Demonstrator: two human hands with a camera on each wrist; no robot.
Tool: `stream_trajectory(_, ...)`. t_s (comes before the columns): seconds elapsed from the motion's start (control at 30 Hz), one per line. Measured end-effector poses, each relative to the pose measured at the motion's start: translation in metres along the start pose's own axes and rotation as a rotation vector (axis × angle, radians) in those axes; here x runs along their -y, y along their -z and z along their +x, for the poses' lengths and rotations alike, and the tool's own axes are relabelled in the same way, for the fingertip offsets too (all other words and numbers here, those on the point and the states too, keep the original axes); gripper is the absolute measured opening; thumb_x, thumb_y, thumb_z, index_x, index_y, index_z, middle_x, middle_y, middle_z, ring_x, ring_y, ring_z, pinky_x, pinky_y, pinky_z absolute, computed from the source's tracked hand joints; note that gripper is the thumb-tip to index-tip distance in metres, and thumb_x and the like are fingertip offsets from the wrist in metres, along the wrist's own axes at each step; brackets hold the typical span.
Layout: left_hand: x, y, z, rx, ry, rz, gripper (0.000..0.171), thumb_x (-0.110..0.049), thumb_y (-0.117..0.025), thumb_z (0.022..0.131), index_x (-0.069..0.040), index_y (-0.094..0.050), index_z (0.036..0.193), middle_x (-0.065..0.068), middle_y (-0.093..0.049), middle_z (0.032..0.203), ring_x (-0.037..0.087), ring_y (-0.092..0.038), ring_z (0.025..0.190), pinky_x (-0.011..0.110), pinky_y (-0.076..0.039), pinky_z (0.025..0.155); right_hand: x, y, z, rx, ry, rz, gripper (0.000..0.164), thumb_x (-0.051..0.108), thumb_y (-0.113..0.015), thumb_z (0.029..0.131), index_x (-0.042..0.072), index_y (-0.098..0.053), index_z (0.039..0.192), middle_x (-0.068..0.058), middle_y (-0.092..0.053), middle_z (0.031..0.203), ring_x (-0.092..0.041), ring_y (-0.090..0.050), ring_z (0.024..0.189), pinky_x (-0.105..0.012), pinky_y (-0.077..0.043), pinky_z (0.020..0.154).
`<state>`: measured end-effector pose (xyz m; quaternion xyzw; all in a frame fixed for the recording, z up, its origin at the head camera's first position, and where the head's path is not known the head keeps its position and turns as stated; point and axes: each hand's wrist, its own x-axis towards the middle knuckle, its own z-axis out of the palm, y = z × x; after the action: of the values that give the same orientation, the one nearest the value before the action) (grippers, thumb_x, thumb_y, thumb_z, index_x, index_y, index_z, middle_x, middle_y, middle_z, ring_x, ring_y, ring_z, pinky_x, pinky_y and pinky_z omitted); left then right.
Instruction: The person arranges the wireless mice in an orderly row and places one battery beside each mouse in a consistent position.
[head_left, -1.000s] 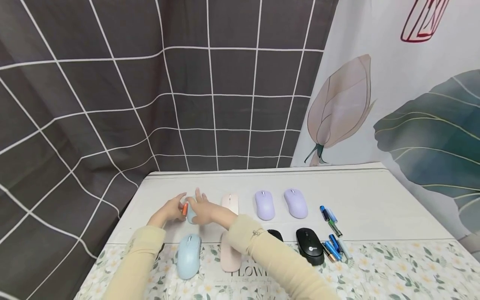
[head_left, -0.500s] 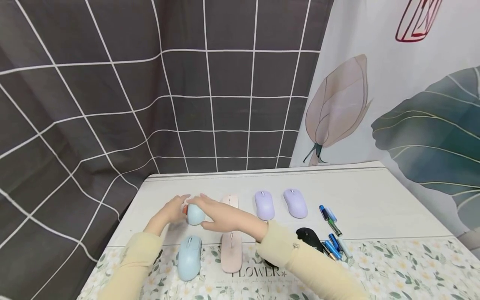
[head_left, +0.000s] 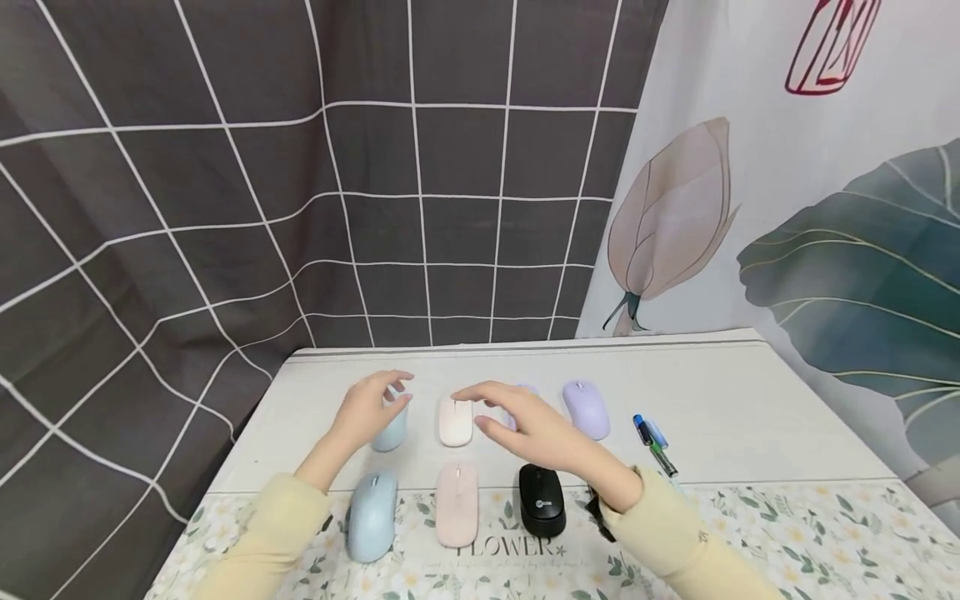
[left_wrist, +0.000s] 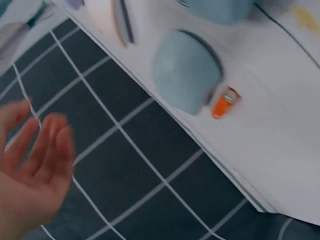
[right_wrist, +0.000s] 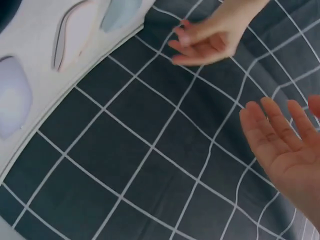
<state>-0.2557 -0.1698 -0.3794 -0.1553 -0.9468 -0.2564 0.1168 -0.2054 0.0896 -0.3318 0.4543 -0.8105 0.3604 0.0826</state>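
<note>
My left hand hovers over the far light blue mouse, fingers loosely bent and holding nothing. In the left wrist view that mouse lies apart from the hand, with a small orange cylinder, like a battery, beside its end. My right hand is raised between the cream mouse and a purple mouse, which it partly hides in the head view. The right wrist view shows its fingers fairly straight, with nothing in them.
Nearer me lie another blue mouse, a pink mouse and a black mouse. My right forearm mostly covers a second black mouse. Another purple mouse and several small blue and green cylinders lie to the right.
Both hands were close around the far blue mouse, the orange cylinder at the left fingers. They have since parted: the right hand moved right, and the left hand lifted off the mouse.
</note>
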Motion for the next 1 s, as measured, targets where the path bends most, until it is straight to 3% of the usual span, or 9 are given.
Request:
stream_trajectory(0.1, -0.015, -0.005, 0.003, -0.162, -0.032, -0.042, 0.024, -0.018, -0.068, 0.085, -0.007, -0.067, 0.106, 0.007, -0.068, 0.083, 0.02, -0.064, 0.077, 0.033, -0.054, 0.068, -0.003, 0.01, -0.013, -0.084, 0.009, 0.032, 0.027, 0.005, -0.053, 0.094, 0.005, -0.059, 0.119, -0.008, -0.065, 0.118, -0.022, -0.061, 0.111, -0.035, -0.051, 0.095)
stream_trajectory(0.23, -0.036, -0.008, 0.008, -0.231, -0.075, -0.076, 0.015, -0.018, -0.069, 0.084, -0.008, -0.069, 0.095, 0.003, -0.064, 0.073, 0.017, -0.061, 0.073, 0.03, -0.051, 0.066, -0.011, 0.031, -0.029, -0.201, 0.018, 0.071, 0.017, -0.001, -0.055, 0.09, 0.005, -0.063, 0.104, -0.007, -0.066, 0.103, -0.015, -0.062, 0.096, -0.029, -0.054, 0.086)
stream_trajectory(0.43, -0.067, -0.013, 0.015, -0.21, -0.148, -0.072, 0.01, -0.017, -0.069, 0.084, -0.009, -0.07, 0.09, 0.002, -0.063, 0.071, 0.017, -0.061, 0.072, 0.031, -0.051, 0.067, -0.027, 0.066, -0.056, -0.346, 0.005, 0.296, 0.016, -0.012, -0.046, 0.09, -0.001, -0.057, 0.087, 0.0, -0.062, 0.092, -0.005, -0.059, 0.09, -0.016, -0.05, 0.084)
stream_trajectory(0.6, -0.093, -0.028, 0.028, -0.165, -0.306, 0.022, 0.009, -0.019, -0.067, 0.086, -0.011, -0.069, 0.09, -0.002, -0.06, 0.067, 0.013, -0.058, 0.067, 0.025, -0.048, 0.06, -0.039, 0.092, -0.075, -0.438, 0.027, 0.43, 0.021, -0.013, -0.039, 0.093, -0.003, -0.056, 0.086, 0.002, -0.065, 0.091, -0.008, -0.061, 0.089, -0.016, -0.051, 0.083)
stream_trajectory(0.67, -0.106, -0.033, 0.033, -0.147, -0.37, 0.056, 0.009, -0.02, -0.066, 0.086, -0.012, -0.069, 0.089, -0.003, -0.058, 0.065, 0.011, -0.053, 0.063, 0.021, -0.043, 0.055, -0.044, 0.098, -0.082, -0.469, 0.009, 0.432, 0.021, -0.012, -0.039, 0.094, -0.003, -0.056, 0.085, 0.001, -0.065, 0.09, -0.009, -0.062, 0.087, -0.017, -0.052, 0.081)
stream_trajectory(0.87, -0.15, -0.054, 0.035, -0.122, -0.538, 0.158, 0.011, -0.023, -0.066, 0.087, -0.013, -0.07, 0.089, -0.001, -0.069, 0.079, 0.013, -0.061, 0.069, 0.021, -0.049, 0.057, -0.064, 0.11, -0.102, -0.509, -0.074, 0.373, 0.015, -0.012, -0.041, 0.093, -0.011, -0.053, 0.085, 0.002, -0.065, 0.09, -0.006, -0.063, 0.085, -0.014, -0.052, 0.079)
stream_trajectory(1.0, -0.171, -0.073, 0.026, -0.101, -0.58, 0.164, 0.011, -0.025, -0.065, 0.087, -0.015, -0.07, 0.09, -0.004, -0.07, 0.083, 0.011, -0.063, 0.072, 0.017, -0.048, 0.055, -0.075, 0.115, -0.114, -0.529, -0.138, 0.294, 0.019, -0.013, -0.043, 0.092, -0.003, -0.059, 0.089, 0.005, -0.064, 0.092, -0.002, -0.063, 0.083, -0.01, -0.052, 0.077)
